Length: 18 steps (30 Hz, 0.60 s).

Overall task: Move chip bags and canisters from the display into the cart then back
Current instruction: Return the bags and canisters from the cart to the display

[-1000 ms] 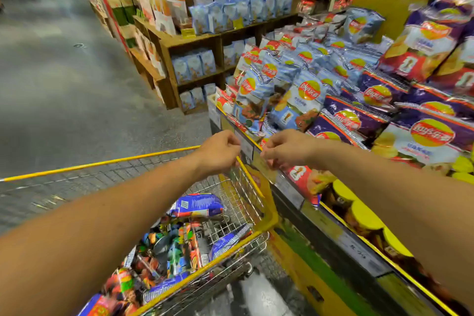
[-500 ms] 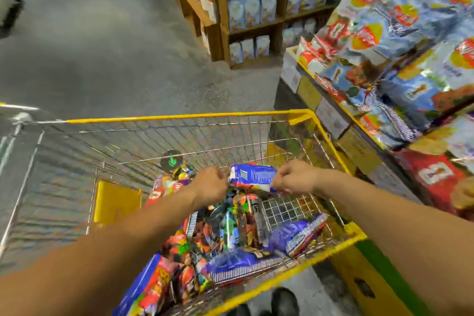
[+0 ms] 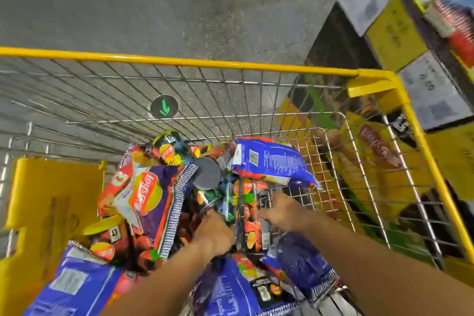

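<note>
Both hands reach into the cart (image 3: 269, 67): left hand (image 3: 214, 232) and right hand (image 3: 279, 210) grips unclear; next, lift bags toward the display (image 3: 400, 33) at two o'clock.

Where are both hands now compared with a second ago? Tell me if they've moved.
Yes. The left hand and right hand left the display edge and dropped into the cart.

Both hands reach down into the wire cart (image 3: 256, 65) among piled chip bags. The left hand (image 3: 214, 235) and right hand (image 3: 280, 209) flank an upright canister (image 3: 252, 215); grip unclear through blur. A blue bag (image 3: 272, 161) lies near the cart's far right corner, a purple bag (image 3: 156, 202) left of centre.
</note>
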Motion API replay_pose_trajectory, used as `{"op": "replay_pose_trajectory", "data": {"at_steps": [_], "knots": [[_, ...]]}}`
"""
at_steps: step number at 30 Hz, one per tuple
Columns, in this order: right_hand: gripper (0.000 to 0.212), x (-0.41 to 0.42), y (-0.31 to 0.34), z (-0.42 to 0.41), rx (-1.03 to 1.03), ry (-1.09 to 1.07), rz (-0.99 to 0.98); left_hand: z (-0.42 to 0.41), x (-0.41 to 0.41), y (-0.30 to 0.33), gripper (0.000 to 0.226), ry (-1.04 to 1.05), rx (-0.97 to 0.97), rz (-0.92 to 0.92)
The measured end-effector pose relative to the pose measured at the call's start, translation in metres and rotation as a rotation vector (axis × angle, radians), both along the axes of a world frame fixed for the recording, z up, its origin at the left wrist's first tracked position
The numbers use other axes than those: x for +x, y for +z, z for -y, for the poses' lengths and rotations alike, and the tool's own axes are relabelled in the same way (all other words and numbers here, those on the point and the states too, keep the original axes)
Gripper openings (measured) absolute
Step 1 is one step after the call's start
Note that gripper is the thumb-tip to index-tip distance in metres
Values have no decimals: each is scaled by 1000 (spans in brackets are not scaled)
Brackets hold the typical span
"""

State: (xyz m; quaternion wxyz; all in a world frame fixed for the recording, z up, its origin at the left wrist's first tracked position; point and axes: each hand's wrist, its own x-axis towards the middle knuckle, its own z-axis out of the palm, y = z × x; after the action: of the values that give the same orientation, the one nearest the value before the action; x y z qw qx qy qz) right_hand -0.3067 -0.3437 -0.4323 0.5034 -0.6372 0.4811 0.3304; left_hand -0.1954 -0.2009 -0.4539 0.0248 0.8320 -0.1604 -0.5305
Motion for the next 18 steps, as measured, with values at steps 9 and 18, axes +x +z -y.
{"op": "replay_pose_trajectory", "data": {"at_steps": [9, 18], "knots": [[51, -10, -85, -16, -44, -347, 81, 12, -9, -57, 24, 363, -113, 27], [46, -12, 0, 1, 26, -440, 223, 23, -6, 4, 64, 483, -370, -188]]}}
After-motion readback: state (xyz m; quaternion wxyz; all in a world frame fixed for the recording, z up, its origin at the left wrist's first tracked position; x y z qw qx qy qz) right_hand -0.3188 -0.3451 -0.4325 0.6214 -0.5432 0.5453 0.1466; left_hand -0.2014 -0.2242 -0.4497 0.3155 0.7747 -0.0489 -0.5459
